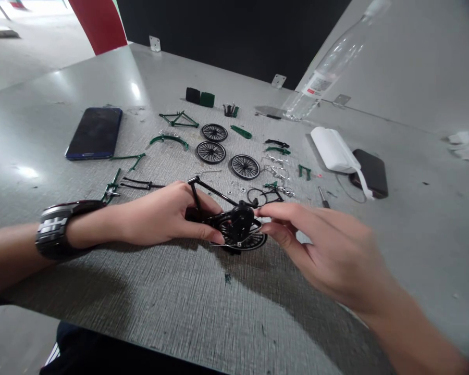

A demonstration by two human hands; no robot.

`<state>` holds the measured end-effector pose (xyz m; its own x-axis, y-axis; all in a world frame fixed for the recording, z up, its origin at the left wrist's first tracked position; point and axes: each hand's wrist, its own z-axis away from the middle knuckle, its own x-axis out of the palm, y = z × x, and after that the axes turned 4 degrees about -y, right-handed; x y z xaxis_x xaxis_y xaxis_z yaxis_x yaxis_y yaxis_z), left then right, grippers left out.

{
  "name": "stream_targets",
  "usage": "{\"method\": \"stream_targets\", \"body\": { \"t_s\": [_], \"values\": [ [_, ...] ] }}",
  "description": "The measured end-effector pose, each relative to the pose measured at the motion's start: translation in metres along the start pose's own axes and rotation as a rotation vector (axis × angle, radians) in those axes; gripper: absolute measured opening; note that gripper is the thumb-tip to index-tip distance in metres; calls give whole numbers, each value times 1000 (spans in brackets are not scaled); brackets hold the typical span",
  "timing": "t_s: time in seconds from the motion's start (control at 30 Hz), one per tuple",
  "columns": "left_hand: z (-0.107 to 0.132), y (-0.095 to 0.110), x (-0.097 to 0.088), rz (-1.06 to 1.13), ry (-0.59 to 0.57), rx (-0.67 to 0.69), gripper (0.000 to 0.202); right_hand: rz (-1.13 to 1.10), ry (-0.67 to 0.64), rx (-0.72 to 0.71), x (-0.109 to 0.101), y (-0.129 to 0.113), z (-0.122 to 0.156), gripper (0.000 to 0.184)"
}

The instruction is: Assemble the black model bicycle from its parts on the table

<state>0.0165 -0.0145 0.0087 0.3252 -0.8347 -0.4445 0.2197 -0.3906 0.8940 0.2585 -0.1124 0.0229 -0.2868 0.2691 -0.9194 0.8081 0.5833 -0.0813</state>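
Observation:
My left hand point(170, 212) is closed around a small black model bicycle point(241, 216), gripping it at its left end. A spoked wheel point(256, 240) is on its lower side, and a thin silvery piece point(230, 244) lies along the bottom by my left thumb. At the right end, my right hand point(330, 242) pinches the bicycle with thumb and forefinger; whether a tiny part is between those fingertips is hidden. Just behind lie a thin black ring point(257, 196) and a black fork-like part point(143, 183).
Loose spoked wheels point(245, 166), a green frame point(179, 120), a green mudguard point(169, 139) and small silver parts spread behind my hands. A phone point(94, 133) lies left. A clear bottle point(316, 78), white case point(335, 149), black case point(370, 173) and screwdriver point(323, 198) are right.

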Motion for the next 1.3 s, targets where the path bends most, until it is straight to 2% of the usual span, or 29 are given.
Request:
{"method": "stream_targets", "body": {
  "t_s": [0.13, 0.27, 0.33, 0.47, 0.6, 0.7, 0.77, 0.87, 0.93, 1.1, 1.3],
  "values": [
    [3, 1, 0, -96, 24, 80, 18, -31, -18, 16, -5, 0, 1, 11],
    [10, 0, 2, -192, 90, 289, 27, -103, -36, 23, -9, 0, 1, 29],
    [13, 1, 3, -240, 91, 349, 33, -136, -39, 12, -10, 0, 1, 37],
    [14, 4, 3, -271, 93, 344, 33, -141, -12, 40, -7, -1, 2, 39],
    [12, 8, 2, -242, 125, 296, 29, -52, 25, 173, -3, 4, 2, 18],
    [10, 7, 3, -227, 219, 263, 20, -34, -104, 193, -1, 12, 2, 19],
    [8, 6, 5, -219, 257, 180, 19, -83, -224, 159, 0, 15, 1, 23],
    [6, 4, 6, -153, 221, 50, 24, -156, -387, 148, 0, 15, -1, 21],
    [4, 3, 6, -115, 206, 28, 24, -161, -450, 162, 2, 14, -1, 18],
    [6, 0, 5, -166, 291, 152, 14, -99, -363, 148, 7, 15, 2, 14],
    [8, 4, 5, -176, 231, 242, 16, -93, -322, 129, 7, 15, 2, 11]
  ]
}}
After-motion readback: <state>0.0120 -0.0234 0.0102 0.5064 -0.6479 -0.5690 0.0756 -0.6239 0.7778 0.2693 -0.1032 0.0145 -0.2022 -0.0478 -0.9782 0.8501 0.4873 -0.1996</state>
